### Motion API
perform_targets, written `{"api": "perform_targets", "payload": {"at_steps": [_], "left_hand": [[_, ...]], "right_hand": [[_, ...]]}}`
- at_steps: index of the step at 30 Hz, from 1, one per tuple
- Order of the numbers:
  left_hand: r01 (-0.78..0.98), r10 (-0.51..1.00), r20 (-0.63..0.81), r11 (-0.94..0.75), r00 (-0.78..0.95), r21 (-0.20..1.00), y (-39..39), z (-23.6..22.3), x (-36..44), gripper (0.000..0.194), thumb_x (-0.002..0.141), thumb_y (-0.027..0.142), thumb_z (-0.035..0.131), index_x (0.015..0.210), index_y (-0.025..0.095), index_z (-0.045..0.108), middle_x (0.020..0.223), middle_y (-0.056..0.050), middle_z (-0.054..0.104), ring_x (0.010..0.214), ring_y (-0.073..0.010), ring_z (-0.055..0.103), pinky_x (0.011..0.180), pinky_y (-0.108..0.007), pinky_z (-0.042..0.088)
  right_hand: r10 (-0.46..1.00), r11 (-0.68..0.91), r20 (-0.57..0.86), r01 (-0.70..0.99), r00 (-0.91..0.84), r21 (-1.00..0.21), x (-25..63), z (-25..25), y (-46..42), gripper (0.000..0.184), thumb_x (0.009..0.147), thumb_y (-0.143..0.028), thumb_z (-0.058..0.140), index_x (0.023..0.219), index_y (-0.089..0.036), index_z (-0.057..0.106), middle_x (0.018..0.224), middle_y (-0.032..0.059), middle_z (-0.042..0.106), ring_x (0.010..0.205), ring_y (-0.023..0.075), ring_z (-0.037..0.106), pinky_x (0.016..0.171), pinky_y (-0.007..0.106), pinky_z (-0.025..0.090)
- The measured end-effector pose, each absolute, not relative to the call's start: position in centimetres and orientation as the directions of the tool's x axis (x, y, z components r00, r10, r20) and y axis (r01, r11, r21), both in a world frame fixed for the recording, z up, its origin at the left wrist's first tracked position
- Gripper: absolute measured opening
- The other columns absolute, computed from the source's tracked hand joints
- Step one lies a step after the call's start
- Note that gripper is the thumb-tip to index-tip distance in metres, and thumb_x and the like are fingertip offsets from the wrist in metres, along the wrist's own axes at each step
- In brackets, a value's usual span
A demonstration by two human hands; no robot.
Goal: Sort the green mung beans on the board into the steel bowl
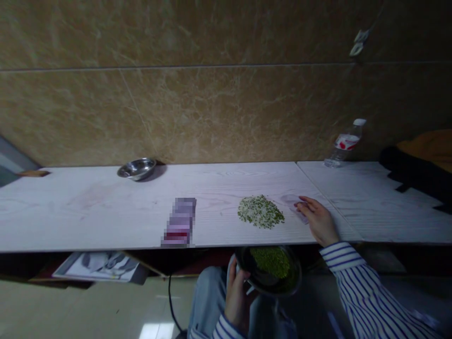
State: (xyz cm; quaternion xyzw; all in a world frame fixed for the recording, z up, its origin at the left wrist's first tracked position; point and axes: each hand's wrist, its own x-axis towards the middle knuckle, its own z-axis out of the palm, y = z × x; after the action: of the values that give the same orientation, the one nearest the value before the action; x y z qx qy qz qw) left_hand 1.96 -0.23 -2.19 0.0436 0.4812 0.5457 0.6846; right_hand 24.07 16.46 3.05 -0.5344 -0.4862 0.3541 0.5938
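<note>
Below the table's front edge, my left hand (236, 297) grips the rim of a dark-looking bowl (296, 285) that is tilted and holds green beans (271, 262), apparently mung beans. On the tabletop a loose pile of mixed white and green grains (260, 212), like rice and beans, lies spread out. To the right of that pile, my right hand (319, 221) has its fingers closed on a clear plastic piece (290, 199) resting low against the table. Its exact shape is hard to make out.
A shiny metal bowl (137, 169) stands at the back left. Left of the pile lies a pixelated flat object (179, 221). A water bottle (345, 143) leans by the wall, with dark and orange cloth (420, 160) at far right. A drawer or tray (100, 267) shows underneath.
</note>
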Motion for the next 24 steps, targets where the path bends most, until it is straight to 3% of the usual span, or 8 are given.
{"api": "perform_targets", "payload": {"at_steps": [6,10,14,20,24], "left_hand": [[-0.694,0.780,-0.625,0.448,-0.004,0.564,0.0,-1.6,1.4,0.068,0.070,0.027,0.058,0.135,0.026,0.038,0.114,-0.008,0.064,0.092,-0.0243,0.062,0.068,-0.032,0.046],[-0.713,0.779,-0.624,0.405,-0.058,0.572,-0.3,-1.7,1.4,0.066,0.070,0.026,0.058,0.134,0.027,0.041,0.114,-0.007,0.064,0.098,-0.0251,0.061,0.069,-0.031,0.046],[-0.728,0.779,-0.614,0.348,-0.125,0.590,-0.8,-1.6,2.4,0.064,0.071,0.027,0.059,0.133,0.029,0.042,0.110,-0.006,0.065,0.086,-0.0219,0.063,0.069,-0.032,0.047],[-0.767,0.796,-0.570,0.230,-0.206,0.599,0.3,-2.3,4.4,0.067,0.065,0.030,0.062,0.130,0.033,0.047,0.112,-0.004,0.065,0.091,-0.0252,0.063,0.070,-0.034,0.048],[-0.798,0.789,-0.587,0.231,-0.182,0.557,1.8,-5.0,4.5,0.072,0.055,0.029,0.066,0.126,0.032,0.054,0.103,-0.006,0.068,0.090,-0.0302,0.065,0.073,-0.040,0.050]], "right_hand": [[0.932,0.148,0.155,0.048,0.327,-0.988,24.2,2.9,16.3,0.047,0.063,-0.047,0.077,0.100,-0.020,0.066,0.083,0.0047,0.071,0.078,0.0173,0.065,0.074,0.033,0.052],[0.940,0.164,0.168,0.037,0.297,-0.986,24.0,3.1,16.3,0.047,0.062,-0.047,0.077,0.099,-0.021,0.066,0.083,0.0041,0.071,0.078,0.0174,0.064,0.074,0.033,0.052],[0.959,0.166,0.160,-0.006,0.232,-0.986,24.0,3.3,16.1,0.046,0.062,-0.045,0.078,0.100,-0.021,0.066,0.083,0.0035,0.071,0.076,0.0159,0.064,0.074,0.032,0.051],[0.996,0.079,0.075,0.069,-0.056,-0.995,25.8,5.2,17.4,0.049,0.064,-0.048,0.076,0.102,-0.019,0.066,0.087,0.0073,0.073,0.076,0.0180,0.065,0.071,0.032,0.052],[0.954,0.249,0.206,0.197,-0.217,-0.948,25.6,7.1,20.3,0.043,0.069,-0.048,0.073,0.099,-0.019,0.067,0.089,0.0082,0.073,0.082,0.0207,0.067,0.078,0.037,0.053]]}}
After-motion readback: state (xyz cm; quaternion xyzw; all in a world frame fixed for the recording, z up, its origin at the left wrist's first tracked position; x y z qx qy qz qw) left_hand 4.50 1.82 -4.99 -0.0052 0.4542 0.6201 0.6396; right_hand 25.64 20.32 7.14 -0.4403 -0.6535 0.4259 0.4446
